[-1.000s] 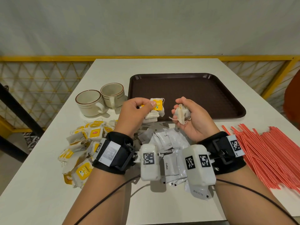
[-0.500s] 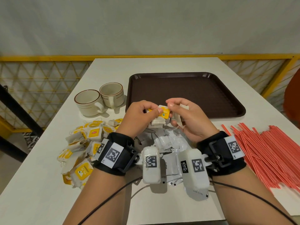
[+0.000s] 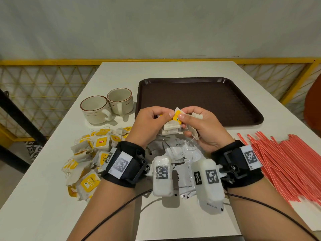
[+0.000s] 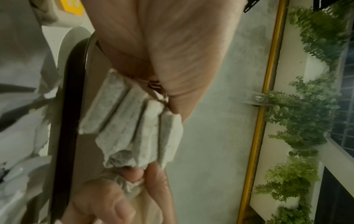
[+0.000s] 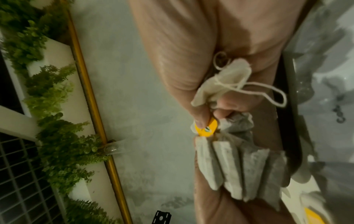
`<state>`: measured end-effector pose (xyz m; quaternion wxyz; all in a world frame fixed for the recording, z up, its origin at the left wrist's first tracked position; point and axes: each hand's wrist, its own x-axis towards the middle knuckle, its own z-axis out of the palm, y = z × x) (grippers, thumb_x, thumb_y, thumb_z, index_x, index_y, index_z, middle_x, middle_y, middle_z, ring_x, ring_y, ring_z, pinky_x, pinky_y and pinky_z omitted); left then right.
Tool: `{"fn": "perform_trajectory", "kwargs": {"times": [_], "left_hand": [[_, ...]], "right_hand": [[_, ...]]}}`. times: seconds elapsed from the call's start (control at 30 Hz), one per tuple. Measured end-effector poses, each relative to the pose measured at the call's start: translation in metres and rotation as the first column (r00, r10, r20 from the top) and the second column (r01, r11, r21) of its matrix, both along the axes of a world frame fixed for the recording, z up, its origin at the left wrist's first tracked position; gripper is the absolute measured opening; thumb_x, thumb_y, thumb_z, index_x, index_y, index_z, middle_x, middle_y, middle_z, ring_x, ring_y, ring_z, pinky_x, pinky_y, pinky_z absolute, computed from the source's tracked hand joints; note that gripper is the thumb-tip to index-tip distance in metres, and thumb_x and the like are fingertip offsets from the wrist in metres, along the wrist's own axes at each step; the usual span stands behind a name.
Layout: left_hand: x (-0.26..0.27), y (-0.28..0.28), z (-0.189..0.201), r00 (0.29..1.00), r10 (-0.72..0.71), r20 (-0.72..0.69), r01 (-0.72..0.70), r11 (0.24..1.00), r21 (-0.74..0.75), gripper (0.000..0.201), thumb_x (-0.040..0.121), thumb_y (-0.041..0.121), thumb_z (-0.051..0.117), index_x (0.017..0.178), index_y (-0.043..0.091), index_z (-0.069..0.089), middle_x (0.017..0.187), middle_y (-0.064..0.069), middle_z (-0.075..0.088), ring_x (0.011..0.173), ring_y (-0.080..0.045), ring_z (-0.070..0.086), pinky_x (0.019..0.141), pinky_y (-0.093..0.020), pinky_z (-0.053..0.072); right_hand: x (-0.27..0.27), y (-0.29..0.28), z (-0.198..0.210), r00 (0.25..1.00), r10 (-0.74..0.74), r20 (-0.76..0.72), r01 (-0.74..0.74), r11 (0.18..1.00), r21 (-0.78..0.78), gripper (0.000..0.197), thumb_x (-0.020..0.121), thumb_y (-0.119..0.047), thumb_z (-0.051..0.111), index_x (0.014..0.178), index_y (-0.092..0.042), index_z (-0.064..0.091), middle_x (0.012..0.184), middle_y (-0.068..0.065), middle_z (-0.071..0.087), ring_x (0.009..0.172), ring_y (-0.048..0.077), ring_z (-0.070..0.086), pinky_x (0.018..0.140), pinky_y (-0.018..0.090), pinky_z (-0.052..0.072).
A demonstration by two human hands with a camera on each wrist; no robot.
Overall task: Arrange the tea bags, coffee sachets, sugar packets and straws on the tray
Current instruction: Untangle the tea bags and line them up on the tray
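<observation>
On the white table (image 3: 156, 73) a brown tray (image 3: 199, 100) is set, and just before its near edge both hands are raised close together. A small stack of tea bags (image 3: 171, 128) is gripped by the curled fingers of the left hand (image 3: 149, 124), while its yellow tag (image 3: 177, 117) is pinched by the right hand (image 3: 205, 129), in which a crumpled tea bag (image 5: 224, 80) with a loose string is also clutched. Loose tea bags (image 3: 86, 162) are heaped to the left, coffee sachets (image 3: 180, 153) below the hands, and red straws (image 3: 286, 162) to the right.

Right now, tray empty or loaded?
Empty: the brown tray shows a bare surface; the tea bags are held above its near edge.
</observation>
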<state>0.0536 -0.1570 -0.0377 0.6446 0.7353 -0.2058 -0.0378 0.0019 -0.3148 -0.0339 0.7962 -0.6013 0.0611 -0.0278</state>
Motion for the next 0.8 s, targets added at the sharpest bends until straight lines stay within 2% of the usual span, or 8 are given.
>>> {"fn": "perform_trajectory", "kwargs": {"times": [0.13,0.33,0.43,0.53,0.57,0.63,0.7,0.8], "left_hand": [[0.001,0.001,-0.001,1.000,0.007,0.004,-0.007,1.000,-0.015,0.013,0.088,0.016,0.065,0.086,0.024,0.075,0.094,-0.001,0.074,0.095,-0.021,0.066,0.093,-0.046,0.051],[0.004,0.004,-0.003,0.995,0.049,0.090,-0.055,0.997,0.061,0.028,0.090,0.006,0.060,0.101,0.030,0.070,0.111,0.006,0.068,0.108,-0.005,0.060,0.100,-0.032,0.047],[0.005,0.002,-0.004,0.989,0.099,0.114,-0.106,0.993,0.056,0.037,0.085,0.006,0.067,0.114,0.028,0.062,0.102,-0.001,0.069,0.096,-0.011,0.063,0.092,-0.033,0.051],[0.006,0.002,-0.004,0.985,0.160,0.059,-0.160,0.987,-0.001,0.039,0.078,0.008,0.075,0.109,0.028,0.061,0.085,-0.011,0.070,0.081,-0.021,0.066,0.086,-0.043,0.054],[0.006,0.003,-0.004,0.987,0.152,0.044,-0.151,0.988,-0.021,0.039,0.078,0.007,0.075,0.107,0.027,0.061,0.083,-0.013,0.070,0.079,-0.023,0.067,0.085,-0.045,0.055],[0.005,0.003,-0.002,0.993,0.115,0.034,-0.114,0.993,-0.032,0.038,0.079,0.007,0.075,0.110,0.023,0.061,0.082,-0.013,0.071,0.077,-0.020,0.068,0.081,-0.037,0.056],[0.003,0.003,0.000,0.997,0.068,0.045,-0.068,0.998,-0.015,0.037,0.080,0.008,0.074,0.113,0.020,0.061,0.079,-0.006,0.072,0.074,-0.007,0.066,0.077,-0.023,0.055],[0.001,0.002,0.000,0.998,0.027,0.051,-0.027,1.000,0.001,0.034,0.080,0.008,0.074,0.110,0.021,0.063,0.076,0.005,0.071,0.071,-0.001,0.064,0.075,-0.020,0.053]], "right_hand": [[0.001,0.000,0.001,1.000,-0.019,-0.005,0.019,1.000,0.012,0.006,0.090,-0.003,0.061,0.095,-0.003,0.062,0.078,0.012,0.060,0.060,0.010,0.051,0.043,0.018,0.040],[0.000,-0.011,0.006,0.997,-0.068,0.036,0.067,0.997,0.035,0.010,0.088,-0.002,0.060,0.096,-0.009,0.062,0.083,0.007,0.063,0.059,0.011,0.050,0.041,0.018,0.035],[-0.004,-0.016,0.010,0.990,0.062,0.126,-0.067,0.997,0.031,0.020,0.079,0.003,0.068,0.095,-0.008,0.062,0.074,0.006,0.060,0.056,0.012,0.049,0.039,0.018,0.033],[-0.012,-0.016,0.014,0.940,0.290,0.181,-0.288,0.957,-0.039,0.015,0.074,-0.001,0.072,0.083,-0.013,0.068,0.066,0.006,0.059,0.049,0.010,0.048,0.037,0.018,0.034],[-0.013,-0.014,0.015,0.933,0.313,0.180,-0.303,0.950,-0.082,0.015,0.074,-0.002,0.073,0.082,-0.014,0.070,0.065,0.005,0.060,0.049,0.010,0.049,0.038,0.018,0.035],[-0.012,-0.009,0.014,0.960,0.226,0.163,-0.193,0.961,-0.198,0.015,0.077,-0.002,0.074,0.085,-0.013,0.070,0.070,0.002,0.064,0.053,0.012,0.051,0.039,0.018,0.036],[-0.006,-0.004,0.010,0.985,0.066,0.159,-0.018,0.958,-0.286,0.014,0.079,-0.002,0.073,0.088,-0.012,0.069,0.076,0.002,0.067,0.058,0.012,0.054,0.042,0.018,0.039],[-0.001,-0.002,0.004,0.987,-0.031,0.158,0.088,0.927,-0.364,0.011,0.080,-0.005,0.074,0.086,-0.012,0.069,0.084,0.006,0.068,0.062,0.008,0.059,0.047,0.016,0.044]]}}
